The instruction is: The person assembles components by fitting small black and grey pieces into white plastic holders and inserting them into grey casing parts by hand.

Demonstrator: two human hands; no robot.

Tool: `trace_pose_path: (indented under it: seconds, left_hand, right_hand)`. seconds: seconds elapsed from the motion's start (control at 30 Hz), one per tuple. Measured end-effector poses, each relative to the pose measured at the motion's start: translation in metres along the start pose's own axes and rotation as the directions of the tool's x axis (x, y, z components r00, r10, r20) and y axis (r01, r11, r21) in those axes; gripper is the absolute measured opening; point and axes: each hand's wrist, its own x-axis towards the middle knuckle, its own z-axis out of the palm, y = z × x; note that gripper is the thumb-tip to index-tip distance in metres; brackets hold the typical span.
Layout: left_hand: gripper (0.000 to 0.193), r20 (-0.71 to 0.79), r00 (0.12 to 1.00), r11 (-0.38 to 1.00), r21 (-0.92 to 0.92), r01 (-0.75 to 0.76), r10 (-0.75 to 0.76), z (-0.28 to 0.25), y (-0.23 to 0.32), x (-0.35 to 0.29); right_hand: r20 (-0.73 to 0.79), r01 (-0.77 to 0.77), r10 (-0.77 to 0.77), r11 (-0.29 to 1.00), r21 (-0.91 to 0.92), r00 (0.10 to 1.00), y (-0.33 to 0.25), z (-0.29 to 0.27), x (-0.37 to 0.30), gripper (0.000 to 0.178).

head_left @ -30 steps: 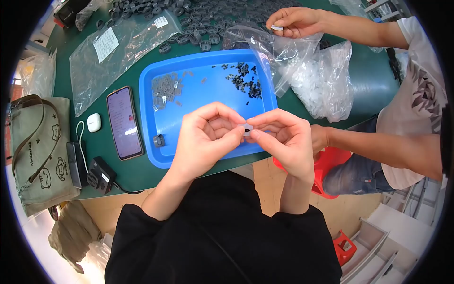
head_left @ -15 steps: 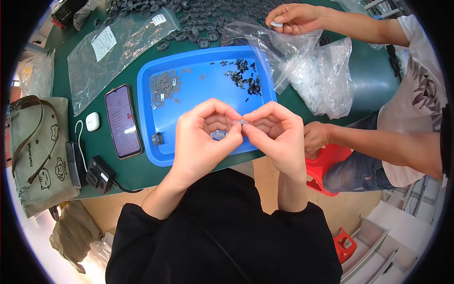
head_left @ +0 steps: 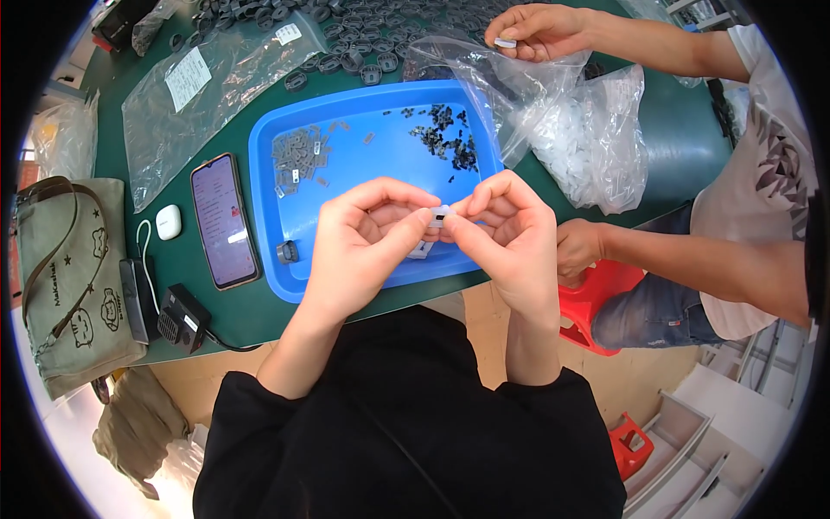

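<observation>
Between my two hands, over the near part of a blue tray (head_left: 270,251), I hold a small white plastic piece (head_left: 440,213) with a dark spot in its middle. My left hand (head_left: 367,238) pinches its left end between thumb and fingertips. Its right end sits in the pinch of my right hand (head_left: 510,229). Partly hidden behind my hands, some pale pieces (head_left: 421,250) lie in the tray. Small grey rectangular pieces (head_left: 296,156) are heaped at the tray's far left. Tiny black parts (head_left: 450,138) are scattered at its far right, and one dark grey ring-shaped part (head_left: 287,252) rests near its left wall.
A phone (head_left: 225,221), white earbud case (head_left: 169,221) and black device (head_left: 182,318) lie left of the tray, beside a canvas bag (head_left: 82,277). Dark rings (head_left: 363,39) cover the far table. At right, a co-worker's hand (head_left: 540,33) holds a small piece above a clear bag of white parts (head_left: 588,156).
The white piece has turned between my fingers, so a face with a dark spot now shows. My right fingers have risen slightly. The co-worker's hands have barely moved.
</observation>
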Motion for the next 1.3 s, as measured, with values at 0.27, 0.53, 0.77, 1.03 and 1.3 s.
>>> trace_pose_path:
  seconds: [0.27,0.53,0.77,1.03,1.3]
  left_hand:
    - [0.011,-0.035,0.999,0.989,0.147,-0.017,0.022,-0.003,-0.006,0.002]
    - [0.008,-0.089,0.990,0.954,0.290,-0.075,0.105,-0.001,-0.014,0.000]
    - [0.010,-0.120,0.970,0.891,0.432,-0.142,0.213,-0.003,-0.026,-0.003]
    - [0.012,-0.069,0.998,0.988,0.155,0.024,-0.013,-0.026,-0.018,-0.004]
    - [0.008,-0.214,0.976,0.994,0.109,-0.014,0.037,-0.055,-0.004,-0.001]
  right_hand:
    - [-0.020,-0.015,0.013,0.993,-0.118,1.000,-0.002,0.002,-0.004,0.014]
    - [-0.062,-0.032,0.007,0.906,-0.421,0.998,0.010,0.004,-0.004,0.012]
    - [0.042,0.103,-0.095,0.836,-0.540,0.995,0.015,0.005,-0.002,0.011]
    - [0.179,0.149,-0.058,0.823,-0.549,0.982,0.017,0.000,0.008,0.015]
    - [0.438,0.463,-0.157,0.379,-0.801,0.885,0.029,0.013,0.104,0.019]
